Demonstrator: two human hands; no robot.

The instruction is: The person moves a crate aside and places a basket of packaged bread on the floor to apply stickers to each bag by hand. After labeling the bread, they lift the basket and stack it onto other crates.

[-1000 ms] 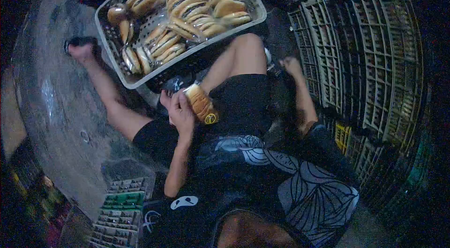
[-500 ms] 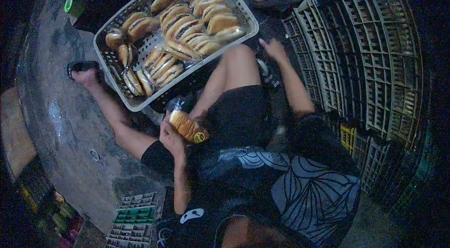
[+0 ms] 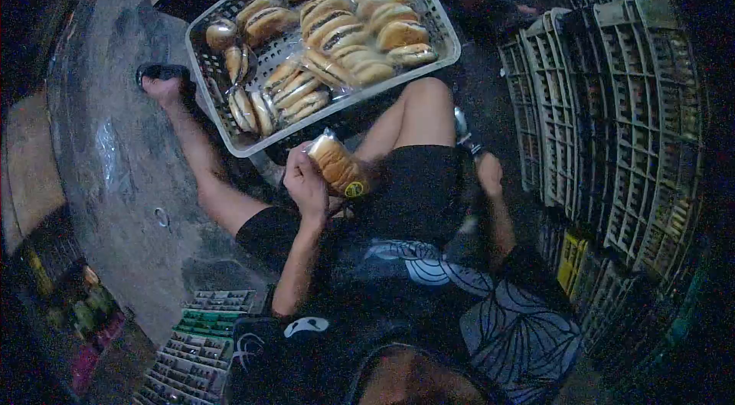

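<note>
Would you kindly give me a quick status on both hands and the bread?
Left hand gripping bagged bread pack over lap. Right hand down beside right thigh, grip unclear. White basket of wrapped buns just ahead; nothing between.

right hand [image 3: 490, 174] drawn back beside thigh; left hand [image 3: 308, 181] lifted bread pack [image 3: 338, 166] slightly

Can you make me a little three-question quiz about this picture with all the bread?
1. True or false: the left hand holds a wrapped bun pack.
2. Where do most buns lie? A) in the white basket B) on the stacked crates C) on the floor
3. Fill in: the bun pack carries a round ____ sticker.

Key: 1 true. 2 A. 3 yellow.
</note>
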